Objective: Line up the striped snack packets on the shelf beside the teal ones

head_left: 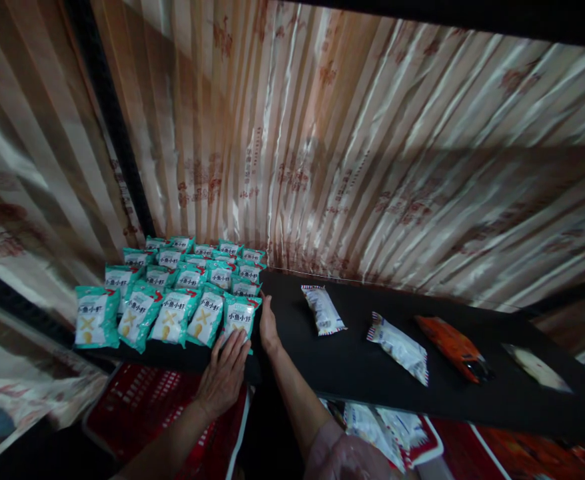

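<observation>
Several teal-and-white snack bags (170,315) stand in close rows at the left end of a black shelf (292,327). My left hand (226,365) lies with outstretched fingers on the lower front of the snack bag at the right end of the front row (241,312). Along the right side of these rows, my right hand (268,328) is held upright, its fingers extended and its palm turned toward the bags. Its fingertips are beside the right-hand bags; whether they touch is hard to see. Neither hand is wrapped around anything.
Farther right on the shelf lie two white packets (321,310), (400,348), an orange packet (452,347) and a pale flat packet (537,368). Below are a red basket (137,400) and another holding white packets (372,427). A printed curtain (312,147) hangs behind; a dark post (115,120) stands left.
</observation>
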`<action>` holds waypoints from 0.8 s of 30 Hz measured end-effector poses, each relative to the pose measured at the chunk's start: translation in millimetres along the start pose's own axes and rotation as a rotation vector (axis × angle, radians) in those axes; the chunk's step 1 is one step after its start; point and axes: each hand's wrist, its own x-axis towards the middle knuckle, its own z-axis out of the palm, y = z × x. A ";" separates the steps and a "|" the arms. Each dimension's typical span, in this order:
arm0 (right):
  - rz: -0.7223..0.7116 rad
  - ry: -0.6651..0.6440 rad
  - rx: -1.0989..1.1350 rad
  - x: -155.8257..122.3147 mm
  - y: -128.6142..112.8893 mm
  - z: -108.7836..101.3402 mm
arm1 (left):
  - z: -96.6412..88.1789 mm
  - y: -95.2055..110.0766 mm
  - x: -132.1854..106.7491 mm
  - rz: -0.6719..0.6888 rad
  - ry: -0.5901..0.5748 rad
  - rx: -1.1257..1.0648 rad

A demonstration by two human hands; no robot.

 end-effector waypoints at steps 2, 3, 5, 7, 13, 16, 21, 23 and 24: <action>-0.026 0.035 -0.001 6.6 -3.0 -0.3 | 0.2 0.4 0.4 -0.004 0.014 0.007; -0.031 0.047 0.008 11.1 -4.2 -0.4 | 0.5 0.5 0.4 -0.004 0.016 0.015; -0.019 0.068 0.033 21.9 -5.3 -0.3 | 1.7 0.5 0.2 -0.001 0.016 0.029; -0.004 0.111 0.037 33.5 -5.2 0.2 | 3.9 0.3 -0.4 -0.006 0.020 0.028; -0.016 0.003 0.052 55.0 -5.2 3.9 | 12.5 -0.2 -3.3 -0.025 0.030 0.033; -0.041 -0.017 0.033 54.6 -5.9 4.3 | 15.1 0.0 -5.2 -0.040 0.032 0.011; -0.088 0.107 -0.157 40.2 -10.2 -0.4 | 11.6 0.8 -5.0 -0.040 -0.009 -0.002; -0.141 0.177 -0.299 31.5 -14.5 -6.5 | 7.6 0.7 -2.9 -0.026 -0.003 0.010; -0.186 0.217 -0.378 27.2 -17.0 -11.2 | 5.6 0.5 -1.9 -0.025 0.001 0.013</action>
